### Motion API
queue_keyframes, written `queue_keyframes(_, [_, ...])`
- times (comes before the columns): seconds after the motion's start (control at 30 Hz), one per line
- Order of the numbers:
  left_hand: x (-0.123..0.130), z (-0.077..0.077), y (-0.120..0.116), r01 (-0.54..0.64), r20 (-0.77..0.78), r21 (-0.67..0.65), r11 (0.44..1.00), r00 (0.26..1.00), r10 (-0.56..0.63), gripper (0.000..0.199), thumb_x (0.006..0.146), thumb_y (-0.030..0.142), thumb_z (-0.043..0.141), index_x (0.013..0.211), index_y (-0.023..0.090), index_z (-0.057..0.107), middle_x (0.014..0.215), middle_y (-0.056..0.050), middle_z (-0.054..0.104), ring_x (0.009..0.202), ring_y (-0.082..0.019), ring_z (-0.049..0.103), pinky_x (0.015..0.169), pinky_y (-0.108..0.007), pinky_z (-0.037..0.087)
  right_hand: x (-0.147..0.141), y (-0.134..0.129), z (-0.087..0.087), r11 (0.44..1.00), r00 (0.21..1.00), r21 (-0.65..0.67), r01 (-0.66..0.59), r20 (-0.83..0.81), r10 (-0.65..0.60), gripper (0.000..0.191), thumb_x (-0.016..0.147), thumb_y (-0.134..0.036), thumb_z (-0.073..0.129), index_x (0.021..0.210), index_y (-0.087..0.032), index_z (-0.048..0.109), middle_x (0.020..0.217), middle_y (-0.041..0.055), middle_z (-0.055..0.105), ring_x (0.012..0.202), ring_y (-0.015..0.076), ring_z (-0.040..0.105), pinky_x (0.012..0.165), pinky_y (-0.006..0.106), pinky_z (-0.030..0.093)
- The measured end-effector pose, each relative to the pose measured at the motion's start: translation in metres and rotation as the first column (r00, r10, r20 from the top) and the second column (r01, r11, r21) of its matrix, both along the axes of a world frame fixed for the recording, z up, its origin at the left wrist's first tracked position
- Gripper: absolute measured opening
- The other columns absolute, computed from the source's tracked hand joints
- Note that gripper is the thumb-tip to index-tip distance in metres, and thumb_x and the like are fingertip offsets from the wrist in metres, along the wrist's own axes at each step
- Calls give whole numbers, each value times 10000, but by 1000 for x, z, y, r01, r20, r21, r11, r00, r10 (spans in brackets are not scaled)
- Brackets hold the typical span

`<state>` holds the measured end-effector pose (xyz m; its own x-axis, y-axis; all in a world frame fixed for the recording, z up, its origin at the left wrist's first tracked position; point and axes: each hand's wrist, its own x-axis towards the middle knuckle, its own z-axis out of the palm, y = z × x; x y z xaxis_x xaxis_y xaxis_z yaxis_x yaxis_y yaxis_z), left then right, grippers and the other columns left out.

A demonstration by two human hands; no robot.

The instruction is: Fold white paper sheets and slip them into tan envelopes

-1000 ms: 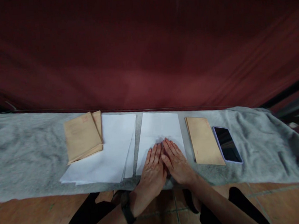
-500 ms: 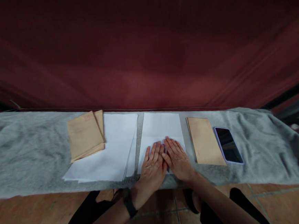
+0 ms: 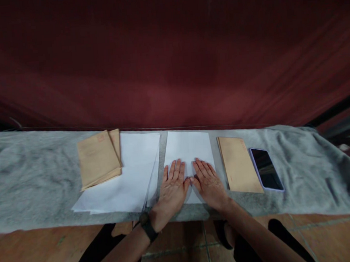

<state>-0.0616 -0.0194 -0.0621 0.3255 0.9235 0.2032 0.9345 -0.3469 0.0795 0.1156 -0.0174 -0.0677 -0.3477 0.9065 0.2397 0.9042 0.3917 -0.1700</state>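
Observation:
A white sheet of paper (image 3: 189,144) lies flat on the grey cloth, directly in front of me. My left hand (image 3: 173,185) rests palm down on its left side, fingers stretched out. On the right side of the same sheet, my right hand (image 3: 208,183) lies flat too, fingers pointing away from me. The thumbs almost meet at the middle, and the hands hide much of the sheet's lower half. Left of it is a stack of white paper (image 3: 138,162), partly covered by several brown envelopes (image 3: 98,157).
More brown envelopes (image 3: 240,164) are piled to the right, beside a dark-screened phone (image 3: 267,169) in a lilac case. The grey cloth (image 3: 30,178) covers a long narrow surface. Behind it rises a dark red wall of fabric (image 3: 170,66); floor tiles (image 3: 184,243) show below.
My left hand has slid left, away from the right hand, with which it overlapped or nearly touched before. The right hand has barely moved. Paper and envelopes stay in place.

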Motion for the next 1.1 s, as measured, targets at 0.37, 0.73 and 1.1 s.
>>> queue_keyframes(0.37, [-3, 8, 10, -79, -7, -26, 997, 997, 79, 616, 1045, 414, 317, 1553, 68, 362, 1628, -178, 334, 1537, -284, 284, 1254, -533, 244, 3, -2, 4, 995, 993, 39, 92, 66, -95, 575, 1063, -390, 409, 1541, -71, 410, 1617, 134, 394, 1475, 298, 398, 1216, 454, 306])
queue_keyframes(0.73, [-9, -1, 16, -119, 2, -18, 993, 993, 119, 661, 1050, 476, 313, 1548, 44, 357, 1626, -211, 323, 1528, -313, 295, 1246, -526, 269, 7, -1, 4, 989, 988, 49, 137, 70, -140, 588, 1062, -405, 396, 1543, -66, 403, 1600, 168, 415, 1466, 304, 412, 1198, 455, 328])
queue_keyframes(1.1, [-11, -5, 21, -148, 45, 17, 989, 988, 148, 671, 1046, 457, 320, 1536, 1, 360, 1617, -237, 334, 1516, -322, 323, 1235, -503, 309, 12, 2, -5, 977, 979, 78, 197, 42, -201, 648, 1052, -427, 401, 1550, -15, 360, 1581, 235, 415, 1444, 343, 438, 1187, 498, 348])
